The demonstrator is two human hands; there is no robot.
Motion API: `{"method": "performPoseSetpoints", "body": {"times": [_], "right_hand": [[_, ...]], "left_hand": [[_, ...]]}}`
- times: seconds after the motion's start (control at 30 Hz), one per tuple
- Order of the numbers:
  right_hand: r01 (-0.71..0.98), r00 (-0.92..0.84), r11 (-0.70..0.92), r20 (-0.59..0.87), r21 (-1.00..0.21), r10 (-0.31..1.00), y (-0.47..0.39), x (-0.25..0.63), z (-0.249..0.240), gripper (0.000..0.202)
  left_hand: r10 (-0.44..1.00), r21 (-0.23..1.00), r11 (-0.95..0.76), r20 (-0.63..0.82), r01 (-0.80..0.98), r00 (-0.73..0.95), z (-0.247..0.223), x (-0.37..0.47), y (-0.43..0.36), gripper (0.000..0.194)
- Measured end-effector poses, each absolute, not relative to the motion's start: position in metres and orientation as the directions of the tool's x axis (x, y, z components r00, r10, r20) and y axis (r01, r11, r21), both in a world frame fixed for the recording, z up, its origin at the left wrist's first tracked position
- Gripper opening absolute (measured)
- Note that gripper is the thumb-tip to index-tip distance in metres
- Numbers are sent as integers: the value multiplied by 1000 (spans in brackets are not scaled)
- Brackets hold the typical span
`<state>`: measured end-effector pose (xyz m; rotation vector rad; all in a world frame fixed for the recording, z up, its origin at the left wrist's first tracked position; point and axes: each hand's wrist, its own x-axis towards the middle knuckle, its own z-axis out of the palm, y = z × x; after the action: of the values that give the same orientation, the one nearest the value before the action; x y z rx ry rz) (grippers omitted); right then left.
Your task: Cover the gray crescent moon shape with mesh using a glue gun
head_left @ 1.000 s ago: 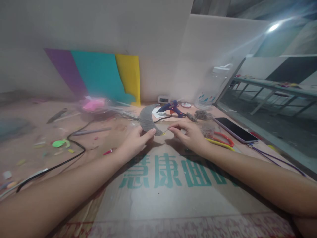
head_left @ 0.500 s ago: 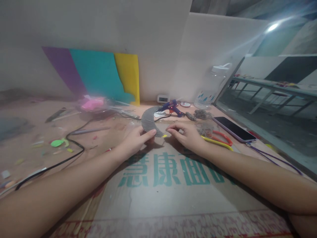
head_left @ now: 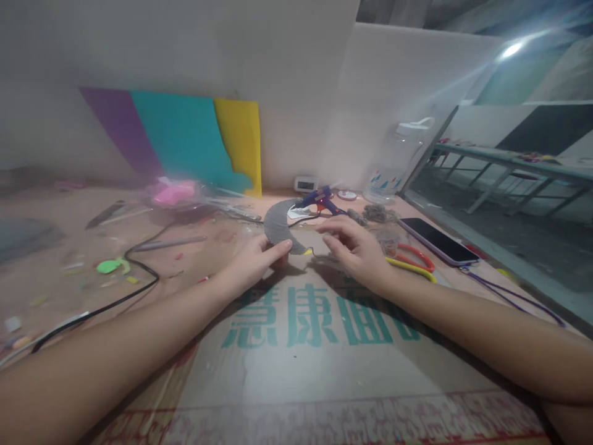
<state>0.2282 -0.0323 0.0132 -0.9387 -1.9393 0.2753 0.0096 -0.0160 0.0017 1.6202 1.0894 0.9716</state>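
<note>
My left hand [head_left: 260, 258] pinches a grey crescent [head_left: 277, 227] between thumb and fingers near its lower end. The crescent looks wound with grey yarn, and a small yellow tip [head_left: 308, 251] shows bare at that end. A short dark strand [head_left: 314, 251] sticks out beside the tip. To the right, my right hand [head_left: 356, 252] hovers with thumb and forefinger apart, touching nothing that I can see. Behind the crescent lies a blue glue gun [head_left: 319, 199] with a lit red light.
Scissors with red and yellow handles [head_left: 417, 256] lie beside my right wrist, near a phone [head_left: 438, 240]. Grey yarn [head_left: 380, 213] and a clear bottle [head_left: 393, 164] stand farther back. A black cord [head_left: 148, 272], a pen [head_left: 171, 243] and scraps lie left.
My right hand has drawn away to the right from the crescent's tip, and its thumb and forefinger have parted. The strand's end now shows. My left hand has barely moved.
</note>
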Motion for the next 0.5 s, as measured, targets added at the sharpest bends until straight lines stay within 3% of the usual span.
{"method": "performPoseSetpoints", "body": {"times": [0.1, 0.2, 0.5], "right_hand": [[412, -324, 559, 458, -719, 828, -36, 225, 10, 24], [322, -370, 467, 345, -824, 863, -35, 223, 4, 30], [260, -360, 437, 334, -861, 871, -28, 223, -5, 27]], "left_hand": [[940, 951, -220, 148, 215, 306, 2, 9, -15, 38], [933, 946, -233, 153, 223, 327, 1, 9, -14, 39], [915, 938, -256, 157, 235, 371, 0, 8, -13, 39]]}}
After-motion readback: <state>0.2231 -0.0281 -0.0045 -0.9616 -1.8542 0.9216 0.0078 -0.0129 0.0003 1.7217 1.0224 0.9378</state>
